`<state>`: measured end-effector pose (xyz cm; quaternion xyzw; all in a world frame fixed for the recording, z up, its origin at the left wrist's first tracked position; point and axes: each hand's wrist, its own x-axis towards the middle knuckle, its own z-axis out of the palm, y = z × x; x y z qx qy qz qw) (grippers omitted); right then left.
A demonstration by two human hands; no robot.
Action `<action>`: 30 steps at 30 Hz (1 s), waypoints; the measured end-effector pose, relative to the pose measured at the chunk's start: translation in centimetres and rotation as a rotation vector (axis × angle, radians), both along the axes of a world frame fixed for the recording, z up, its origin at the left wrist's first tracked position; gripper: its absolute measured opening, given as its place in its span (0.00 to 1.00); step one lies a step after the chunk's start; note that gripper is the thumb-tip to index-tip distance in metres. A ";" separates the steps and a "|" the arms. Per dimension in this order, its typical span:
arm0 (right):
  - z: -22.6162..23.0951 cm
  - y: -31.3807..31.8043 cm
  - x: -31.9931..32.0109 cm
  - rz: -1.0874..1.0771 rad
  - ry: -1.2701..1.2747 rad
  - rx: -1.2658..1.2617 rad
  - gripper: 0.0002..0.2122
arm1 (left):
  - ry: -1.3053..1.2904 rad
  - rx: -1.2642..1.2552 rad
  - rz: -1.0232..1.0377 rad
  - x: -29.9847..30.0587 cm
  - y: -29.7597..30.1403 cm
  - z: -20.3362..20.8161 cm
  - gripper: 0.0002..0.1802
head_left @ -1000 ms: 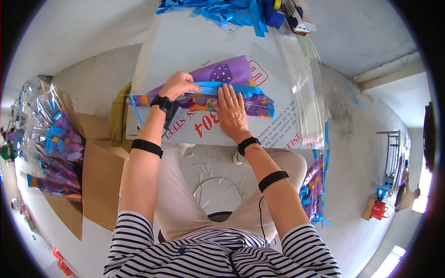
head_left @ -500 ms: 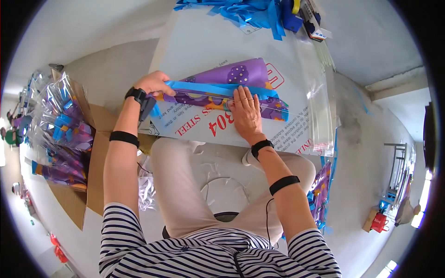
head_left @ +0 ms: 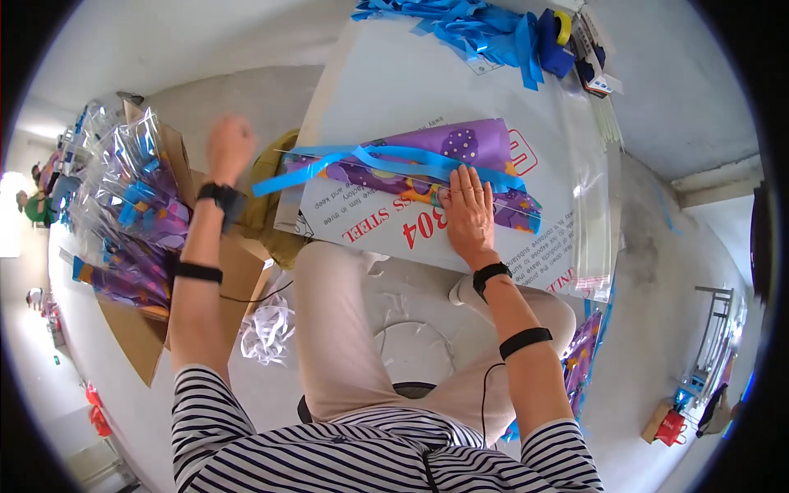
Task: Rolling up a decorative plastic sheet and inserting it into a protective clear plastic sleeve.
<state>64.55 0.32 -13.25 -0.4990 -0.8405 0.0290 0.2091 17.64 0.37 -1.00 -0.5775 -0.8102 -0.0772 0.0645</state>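
Observation:
A long folded purple bundle of thin printed sheet (head_left: 485, 140), narrowing to the left, lies across the tabletop; its exact kind I cannot tell. Bright blue ribbon strips (head_left: 306, 174) run along it, and their left ends stick out past the table's edge. My right hand (head_left: 471, 214) lies flat on the bundle's right half, fingers stretched out over the sheet and the blue strip. Off the table to the left, my left hand (head_left: 231, 149) is in the air, away from the bundle. Motion smears its fingers.
A heap of blue strips (head_left: 485, 33) covers the table's far edge, beside a blue tape dispenser (head_left: 556, 53). Clear plastic sleeves (head_left: 596, 238) lie along the right edge. At left, a cardboard box (head_left: 136, 341) holds several wrapped purple bundles (head_left: 164, 222). White strips (head_left: 267, 329) lie on the floor.
My left hand has let go of the blue strips' left end and moved left off the table. The strips now stick out loosely. My right hand stays on the bundle.

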 end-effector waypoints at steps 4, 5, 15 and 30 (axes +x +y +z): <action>-0.3 0.0 1.6 -0.035 -0.037 0.013 0.24 | -1.340 -0.339 -0.145 16.5 -5.4 -0.7 0.12; -0.3 0.1 0.9 -0.026 -0.012 0.015 0.24 | -1.500 -0.430 -0.032 18.0 -6.4 -1.9 0.13; -0.3 0.1 0.6 -0.019 0.018 -0.004 0.23 | -2.187 0.382 0.503 21.1 -1.9 -9.5 0.10; -0.5 0.0 0.9 -0.027 0.022 0.027 0.23 | -1.672 0.815 0.545 20.8 1.7 -7.0 0.09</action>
